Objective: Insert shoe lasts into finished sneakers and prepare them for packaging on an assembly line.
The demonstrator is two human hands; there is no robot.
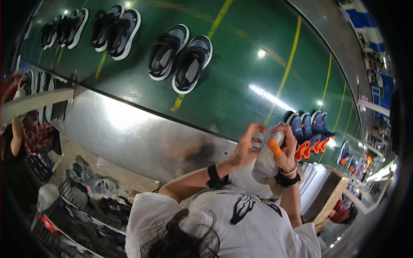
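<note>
In front of my chest, my right hand [285, 148] is closed around a pale, rounded bundle [265, 164], perhaps paper or plastic film; its exact kind does not show. An orange finger cover [274, 147] sits on the right thumb. My left hand [249, 145] is just beside it, fingers curled, with a small translucent piece [257, 140] showing between them. Whether that piece belongs to the bundle I cannot tell. Both hands are above the near edge of the green conveyor belt [241, 94]. Dark blue shoes with orange parts [317, 124] stand close to the right hand.
Pairs of black shoes with white soles [191, 71] stand along the belt to the left. A metal ledge [129, 124] borders it. An open carton [329, 189] is at my right. Racks with shoes and plastic bags [94, 185] stand lower left. Another person's arm [16, 133] shows far left.
</note>
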